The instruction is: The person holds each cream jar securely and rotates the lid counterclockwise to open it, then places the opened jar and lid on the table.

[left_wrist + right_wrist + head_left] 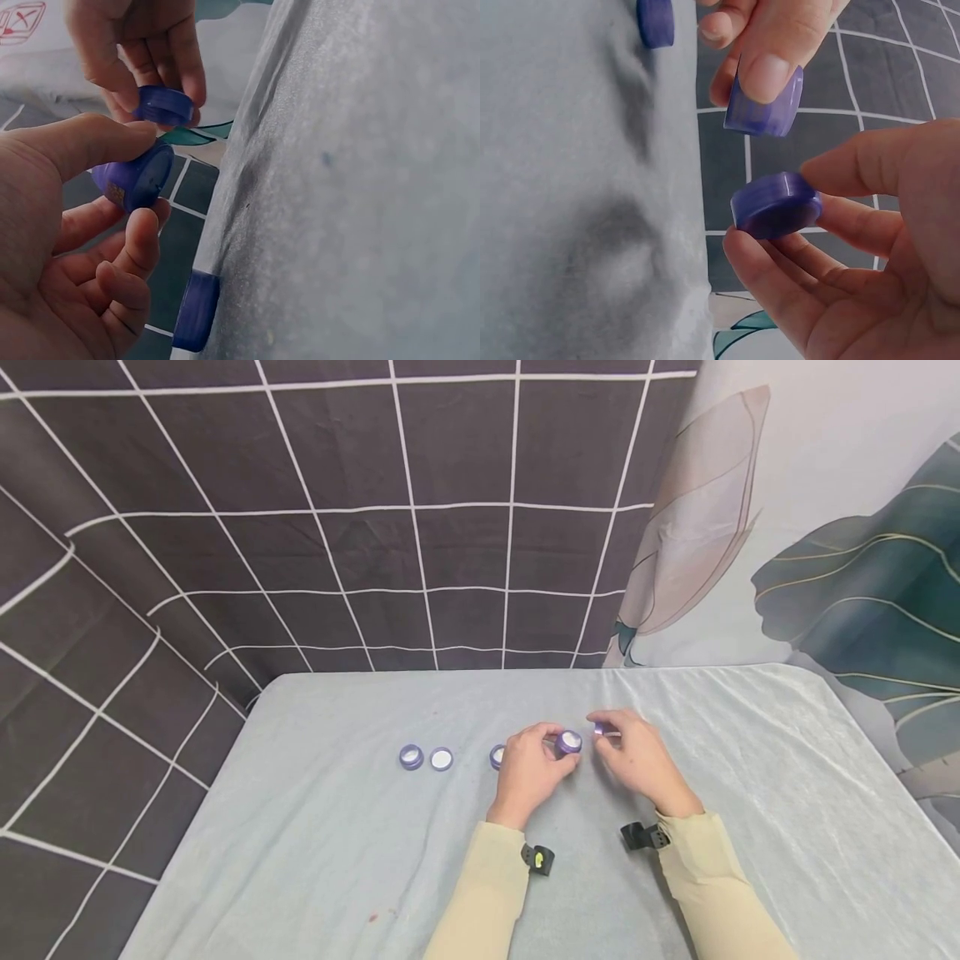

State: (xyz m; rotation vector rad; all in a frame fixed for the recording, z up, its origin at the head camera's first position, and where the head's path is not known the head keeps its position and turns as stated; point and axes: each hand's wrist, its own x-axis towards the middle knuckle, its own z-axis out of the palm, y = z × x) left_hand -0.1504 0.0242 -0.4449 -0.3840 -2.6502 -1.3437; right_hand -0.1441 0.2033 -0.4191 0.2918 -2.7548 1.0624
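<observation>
My left hand pinches a small purple jar between thumb and fingers, its pale round face turned up in the head view. Just to the right, my right hand grips a shallow purple screw lid by its rim. In the right wrist view a narrow gap separates the lid from the jar. The left wrist view shows the jar tilted, with the lid held beyond it. Both are held up off the table.
Left of the hands, an uncovered purple jar and a purple-rimmed white disc-shaped lid lie side by side on the pale blue cloth. Another round purple piece is partly hidden by the left hand. A dark grid-patterned curtain hangs behind the table.
</observation>
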